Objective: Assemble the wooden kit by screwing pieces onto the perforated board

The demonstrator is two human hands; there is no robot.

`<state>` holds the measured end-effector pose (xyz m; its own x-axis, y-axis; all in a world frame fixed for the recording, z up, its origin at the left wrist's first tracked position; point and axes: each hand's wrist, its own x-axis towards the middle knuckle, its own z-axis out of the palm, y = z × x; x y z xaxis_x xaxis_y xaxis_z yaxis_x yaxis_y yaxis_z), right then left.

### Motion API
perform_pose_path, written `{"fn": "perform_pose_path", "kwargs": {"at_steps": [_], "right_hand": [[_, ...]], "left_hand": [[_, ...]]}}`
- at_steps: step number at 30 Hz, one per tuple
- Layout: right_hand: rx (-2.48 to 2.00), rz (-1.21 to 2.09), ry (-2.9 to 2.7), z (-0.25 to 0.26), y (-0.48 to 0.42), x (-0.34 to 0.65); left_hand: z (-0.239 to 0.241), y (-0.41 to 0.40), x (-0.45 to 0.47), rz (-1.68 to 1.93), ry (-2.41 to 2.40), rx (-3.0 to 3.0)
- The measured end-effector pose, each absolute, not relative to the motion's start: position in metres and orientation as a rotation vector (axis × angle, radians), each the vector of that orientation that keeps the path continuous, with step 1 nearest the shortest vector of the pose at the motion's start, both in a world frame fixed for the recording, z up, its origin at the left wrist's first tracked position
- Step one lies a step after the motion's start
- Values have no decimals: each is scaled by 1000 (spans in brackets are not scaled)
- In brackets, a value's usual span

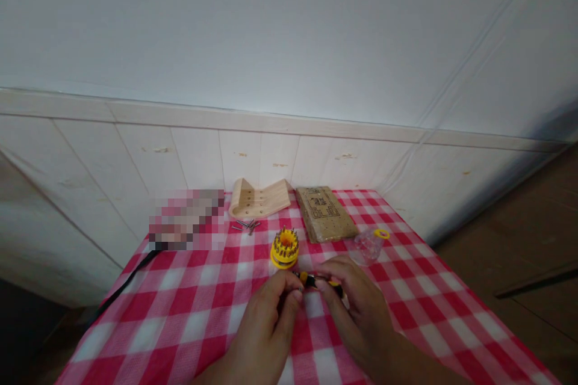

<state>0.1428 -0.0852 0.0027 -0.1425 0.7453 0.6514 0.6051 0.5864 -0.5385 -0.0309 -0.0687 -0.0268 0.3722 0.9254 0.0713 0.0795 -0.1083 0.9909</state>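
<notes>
A yellow-and-black screwdriver (307,279) lies across my fingers, low in the middle of the view. My right hand (356,307) is closed around its handle, thumb and fingers covering much of it. The thumb and forefinger of my left hand (268,319) are pinched together at the screwdriver's left end. A small metal piece (301,290) glints at those fingertips; its exact kind is too small to tell. Just beyond my hands stands a round yellow bit holder (285,248), ringed with upright metal bits.
Loose screws (246,226) lie before a bent wooden piece with holes (259,200). A brown printed package (326,213) and a clear plastic cover with a yellow ring (369,245) are to the right. A blurred-out object (187,219) with a black strap lies left on the checked tablecloth (198,307).
</notes>
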Motion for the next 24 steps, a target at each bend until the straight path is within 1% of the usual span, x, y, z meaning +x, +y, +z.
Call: {"fn": "perform_pose_path", "kwargs": {"at_steps": [12, 24], "right_hand": [[-989, 268, -1948, -1, -90, 144], [-1059, 311, -1902, -4, -90, 141]], "left_hand": [[-24, -68, -32, 955, 963, 1510], [-22, -68, -31, 935, 954, 1529]]}}
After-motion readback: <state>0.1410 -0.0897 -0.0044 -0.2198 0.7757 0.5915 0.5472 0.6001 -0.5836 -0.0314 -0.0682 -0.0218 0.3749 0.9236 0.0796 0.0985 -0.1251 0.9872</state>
